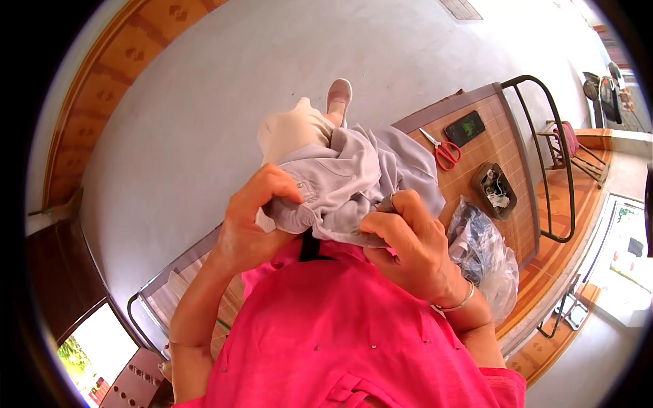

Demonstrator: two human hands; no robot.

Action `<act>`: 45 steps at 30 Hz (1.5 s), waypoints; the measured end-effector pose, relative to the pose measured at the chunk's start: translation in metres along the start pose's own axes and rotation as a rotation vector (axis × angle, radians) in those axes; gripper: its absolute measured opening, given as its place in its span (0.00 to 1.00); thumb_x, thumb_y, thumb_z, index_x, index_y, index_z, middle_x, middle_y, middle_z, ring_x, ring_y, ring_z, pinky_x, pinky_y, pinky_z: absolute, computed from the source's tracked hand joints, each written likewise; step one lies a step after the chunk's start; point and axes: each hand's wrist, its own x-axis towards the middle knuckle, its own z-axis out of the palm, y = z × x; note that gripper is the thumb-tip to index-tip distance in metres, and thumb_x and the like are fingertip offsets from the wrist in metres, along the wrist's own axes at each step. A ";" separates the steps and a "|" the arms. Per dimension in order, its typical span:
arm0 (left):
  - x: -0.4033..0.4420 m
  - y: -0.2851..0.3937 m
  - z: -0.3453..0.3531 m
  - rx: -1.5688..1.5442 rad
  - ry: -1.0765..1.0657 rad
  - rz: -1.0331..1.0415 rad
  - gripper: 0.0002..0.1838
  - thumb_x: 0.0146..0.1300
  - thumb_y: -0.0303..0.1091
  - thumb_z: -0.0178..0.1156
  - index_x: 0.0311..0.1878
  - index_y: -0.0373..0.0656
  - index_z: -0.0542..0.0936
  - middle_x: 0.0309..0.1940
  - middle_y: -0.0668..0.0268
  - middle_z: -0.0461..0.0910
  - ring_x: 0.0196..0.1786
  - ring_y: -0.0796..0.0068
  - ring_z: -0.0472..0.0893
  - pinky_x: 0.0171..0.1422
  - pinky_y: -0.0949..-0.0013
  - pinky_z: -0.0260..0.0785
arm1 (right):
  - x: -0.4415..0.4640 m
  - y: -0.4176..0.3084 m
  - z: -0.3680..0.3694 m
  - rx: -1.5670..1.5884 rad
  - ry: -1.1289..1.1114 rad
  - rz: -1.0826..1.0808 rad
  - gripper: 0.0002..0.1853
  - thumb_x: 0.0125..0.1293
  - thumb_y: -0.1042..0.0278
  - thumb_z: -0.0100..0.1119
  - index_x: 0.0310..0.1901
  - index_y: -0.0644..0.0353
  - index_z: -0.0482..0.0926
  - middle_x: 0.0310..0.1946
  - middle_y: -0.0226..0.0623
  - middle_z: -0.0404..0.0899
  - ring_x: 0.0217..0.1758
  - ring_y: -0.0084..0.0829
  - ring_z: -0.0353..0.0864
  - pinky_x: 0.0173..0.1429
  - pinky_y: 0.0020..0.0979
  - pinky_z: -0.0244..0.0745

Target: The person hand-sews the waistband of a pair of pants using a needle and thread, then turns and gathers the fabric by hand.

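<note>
A light grey garment (347, 170) lies gathered over my lap, its gathered edge held up between my two hands. My left hand (255, 204) is closed on the garment's left part, with the thumb and index finger beside a small metal button or snap. My right hand (408, 245) pinches the garment's edge on the right; a ring or thimble shows on one finger. Whether a needle is between those fingertips is too small to tell. Red-handled scissors (446, 156) lie on the bench to the right of the garment.
On the tiled-pattern bench (503, 122) are a dark phone (464, 128), a small box of scraps (495, 191) and a clear plastic bag (483, 262). A metal rail (568, 160) stands at the bench's end. A chair (568, 146) is farther right.
</note>
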 end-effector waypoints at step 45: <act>-0.067 -0.025 0.006 -0.674 0.372 -0.805 0.12 0.73 0.34 0.53 0.44 0.35 0.80 0.42 0.62 0.82 0.48 0.72 0.81 0.55 0.66 0.74 | -0.011 0.021 0.113 -0.026 -0.207 -0.372 0.21 0.50 0.76 0.61 0.48 0.70 0.77 0.32 0.37 0.65 0.33 0.33 0.72 0.36 0.31 0.73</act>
